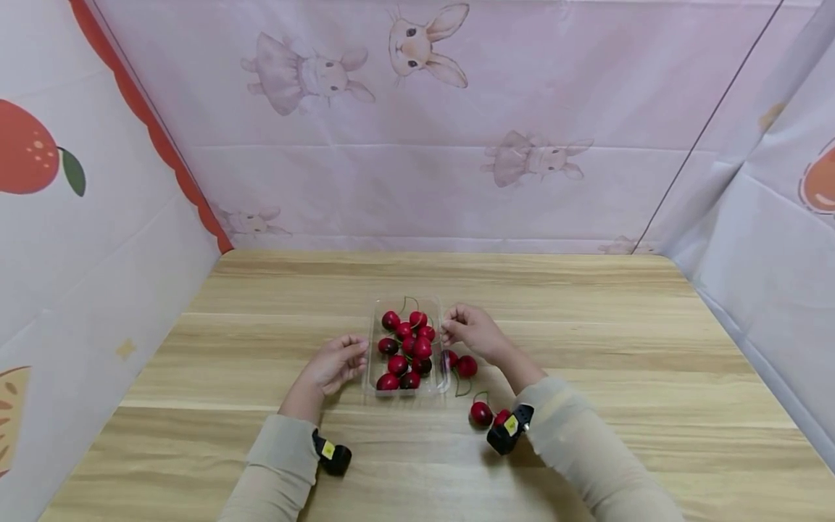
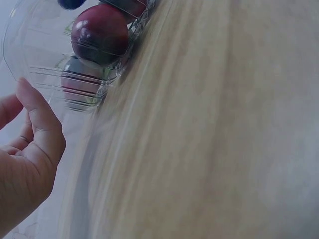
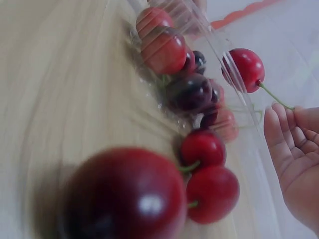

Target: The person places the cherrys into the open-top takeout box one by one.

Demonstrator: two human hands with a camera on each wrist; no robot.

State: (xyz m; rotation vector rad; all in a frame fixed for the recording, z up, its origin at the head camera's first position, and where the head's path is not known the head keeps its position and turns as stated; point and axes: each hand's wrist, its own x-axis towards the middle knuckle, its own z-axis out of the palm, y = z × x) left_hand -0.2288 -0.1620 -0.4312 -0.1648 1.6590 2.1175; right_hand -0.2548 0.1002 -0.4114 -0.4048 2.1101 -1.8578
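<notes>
A clear plastic box point(image 1: 369, 373) sits mid-table with several red and dark cherries point(image 1: 397, 364) inside, some with green stems. My left hand point(image 1: 339, 362) is at its left side, thumb and finger pinching the rim, as the left wrist view also shows. My right hand point(image 1: 475, 332) is beside the right rim. In the right wrist view, its thumb and fingers pinch the green stem of a cherry point(image 3: 246, 69), which hangs by the box's upper edge. Which cherry that is in the head view is hard to tell.
Outside the box on the right lie a pair of cherries point(image 1: 466, 367) against its wall and another pair point(image 1: 481, 414) nearer me, partly behind the right wrist camera point(image 1: 505, 435). The wooden table point(image 1: 215, 435) meets a pink rabbit-print backdrop point(image 1: 417, 188) at the back.
</notes>
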